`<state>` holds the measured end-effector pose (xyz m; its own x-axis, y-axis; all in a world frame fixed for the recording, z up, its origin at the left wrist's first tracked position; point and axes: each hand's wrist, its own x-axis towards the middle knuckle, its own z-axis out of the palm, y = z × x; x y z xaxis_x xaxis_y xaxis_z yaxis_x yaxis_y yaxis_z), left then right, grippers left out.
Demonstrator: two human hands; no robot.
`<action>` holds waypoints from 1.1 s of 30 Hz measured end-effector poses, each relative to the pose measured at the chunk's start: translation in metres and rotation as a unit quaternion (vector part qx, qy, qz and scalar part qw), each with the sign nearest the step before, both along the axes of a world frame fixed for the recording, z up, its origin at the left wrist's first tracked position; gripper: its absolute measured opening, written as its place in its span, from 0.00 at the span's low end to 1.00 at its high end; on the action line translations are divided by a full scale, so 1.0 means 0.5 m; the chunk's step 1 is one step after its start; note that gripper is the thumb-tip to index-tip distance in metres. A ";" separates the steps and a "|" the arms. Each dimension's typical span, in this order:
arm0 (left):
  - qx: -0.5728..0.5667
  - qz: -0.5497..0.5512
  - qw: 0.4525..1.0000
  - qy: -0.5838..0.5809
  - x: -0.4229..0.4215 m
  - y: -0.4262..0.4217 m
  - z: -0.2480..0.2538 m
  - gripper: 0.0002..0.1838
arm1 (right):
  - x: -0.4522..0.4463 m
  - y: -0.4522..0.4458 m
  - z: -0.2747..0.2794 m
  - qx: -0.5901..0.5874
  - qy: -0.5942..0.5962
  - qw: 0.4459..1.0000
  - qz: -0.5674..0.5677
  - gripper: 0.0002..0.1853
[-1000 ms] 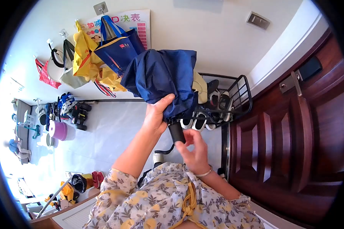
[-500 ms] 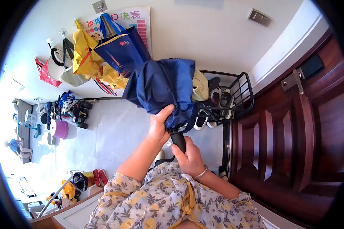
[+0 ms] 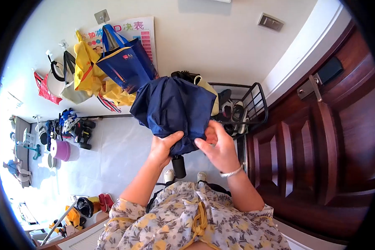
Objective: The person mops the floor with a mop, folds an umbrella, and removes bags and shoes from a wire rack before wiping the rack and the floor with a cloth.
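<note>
A dark blue umbrella is held up in front of the body, over the grey floor; its loose cloth is bunched in soft folds, and its black handle is pointed back at the person. The umbrella is held near its low end by the left hand; this hand is closed on the cloth, with the thumb laid on top and the other fingers mostly hidden. The low right edge of the cloth is touched by the right hand; this hand is half curled, with a gap seen between thumb and fingers; whether any cloth is pinched cannot be told. A pale band is worn on the right wrist; the handle is touched by neither hand.

A blue bag is hung on the wall, in front of a poster; yellow cloths, a white hat and a red bag are hung to its left. Shoes are kept in a black rack, between the umbrella and a dark red door; a purple tub is set on the floor, far to the left.
</note>
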<state>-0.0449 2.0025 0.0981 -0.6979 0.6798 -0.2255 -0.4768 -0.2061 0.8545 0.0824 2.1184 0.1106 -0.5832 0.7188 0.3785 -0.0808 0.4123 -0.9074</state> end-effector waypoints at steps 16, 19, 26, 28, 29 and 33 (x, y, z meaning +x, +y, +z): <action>-0.014 -0.044 0.999 -0.014 -0.047 -0.021 0.010 0.32 | -0.018 0.080 -0.012 -0.373 -0.129 0.847 0.356 0.09; -0.049 -0.066 0.997 0.003 -0.059 -0.023 0.000 0.33 | -0.019 0.089 -0.004 -0.286 -0.168 0.881 0.337 0.09; -0.145 -0.084 0.979 0.116 -0.062 -0.030 -0.047 0.35 | -0.030 0.066 -0.026 -0.454 -0.117 0.848 0.246 0.11; -0.105 -0.050 0.987 0.110 -0.057 -0.030 -0.045 0.37 | -0.032 0.100 -0.110 -0.454 -0.135 0.836 0.279 0.19; -0.104 -0.051 0.987 0.110 -0.058 -0.030 -0.038 0.37 | -0.044 0.116 -0.161 -0.425 -0.074 0.869 0.241 0.24; -0.046 -0.112 0.992 0.042 -0.052 -0.034 -0.011 0.39 | -0.075 0.173 -0.152 -0.563 0.096 0.780 0.255 0.36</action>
<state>-0.0710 1.9855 0.0924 -0.5506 0.7992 -0.2412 -0.4275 -0.0218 0.9038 0.0449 2.2052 0.0348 -0.9122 0.3516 -0.2106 -0.1527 -0.7684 -0.6215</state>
